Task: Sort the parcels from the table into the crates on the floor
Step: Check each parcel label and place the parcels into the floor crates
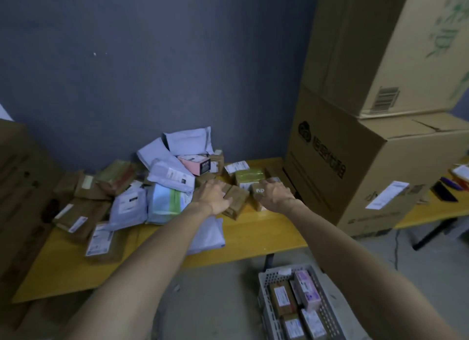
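Two bare hands reach over a yellow, smooth-topped counter [253, 235] heaped with parcels. The left hand [214, 196] grips a flat brown parcel [237, 203] of taped cardboard, fingers spread over its top and thumb against its near edge. The parcel lies tilted on the counter, just right of the hand. The right hand [275, 192] curls its fingers over a small brown box [257, 191], squarish and marked in white on its near face. That box sits beside the flat parcel, under the fingertips.

Left of the hands rises a loose heap of pale plastic mailers [177, 177], soft, creased and glossy, with white printed labels. A pink carton [194, 163] rests among them. Further left lie flat cardboard packets [81, 215], matte brown and labelled.

On the grey floor below the right forearm stands a grey plastic crate [272, 278] with perforated walls. It holds several labelled boxes packed side by side, brown ones and a pinkish one. At the right end of the counter, two large corrugated cartons [368, 162] are stacked against the dark blue wall [152, 60].
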